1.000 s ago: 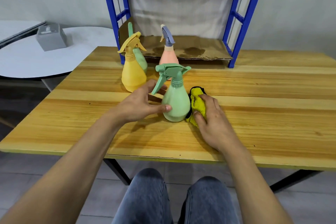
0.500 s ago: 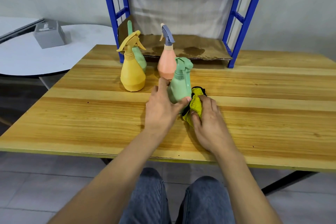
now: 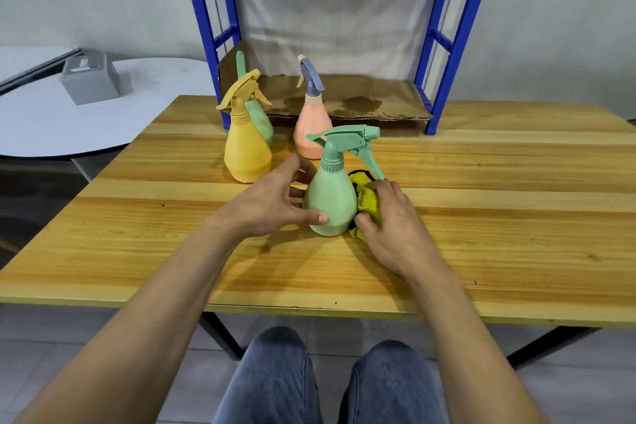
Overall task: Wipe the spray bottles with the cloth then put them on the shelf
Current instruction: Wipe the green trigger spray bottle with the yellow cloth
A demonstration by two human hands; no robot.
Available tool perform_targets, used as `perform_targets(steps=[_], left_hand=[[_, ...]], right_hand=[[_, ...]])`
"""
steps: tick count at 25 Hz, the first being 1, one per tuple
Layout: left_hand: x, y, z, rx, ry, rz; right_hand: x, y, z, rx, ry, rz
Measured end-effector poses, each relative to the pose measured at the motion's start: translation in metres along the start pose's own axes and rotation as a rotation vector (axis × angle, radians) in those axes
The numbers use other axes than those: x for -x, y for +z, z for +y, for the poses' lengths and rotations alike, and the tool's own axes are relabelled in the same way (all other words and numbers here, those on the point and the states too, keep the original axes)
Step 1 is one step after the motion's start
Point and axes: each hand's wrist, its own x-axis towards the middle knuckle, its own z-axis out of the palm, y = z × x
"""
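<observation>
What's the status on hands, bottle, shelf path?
Left hand steadies green bottle; right hand presses yellow cloth against it. Peach bottle stands before shelf.

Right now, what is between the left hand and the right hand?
In the head view, the green spray bottle stands between the left hand and the right hand, which presses the yellow cloth against it.

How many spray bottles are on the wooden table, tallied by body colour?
Green: 2, the near green bottle being wiped and the far green bottle half hidden behind the yellow one
Yellow: 1, the yellow bottle
Pink: 1, the pink bottle
Total: 4
</observation>
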Motion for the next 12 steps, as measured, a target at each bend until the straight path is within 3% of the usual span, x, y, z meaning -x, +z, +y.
perform_targets(steps=[5,12], left_hand=[[-0.001,0.020,0.005,-0.168,0.063,0.201],[-0.006,0.052,0.007,-0.219,-0.093,0.512]], right_hand=[[0.007,0.009,-0.002,-0.006,0.012,0.049],[0.026,0.023,-0.018,0.122,0.030,0.166]])
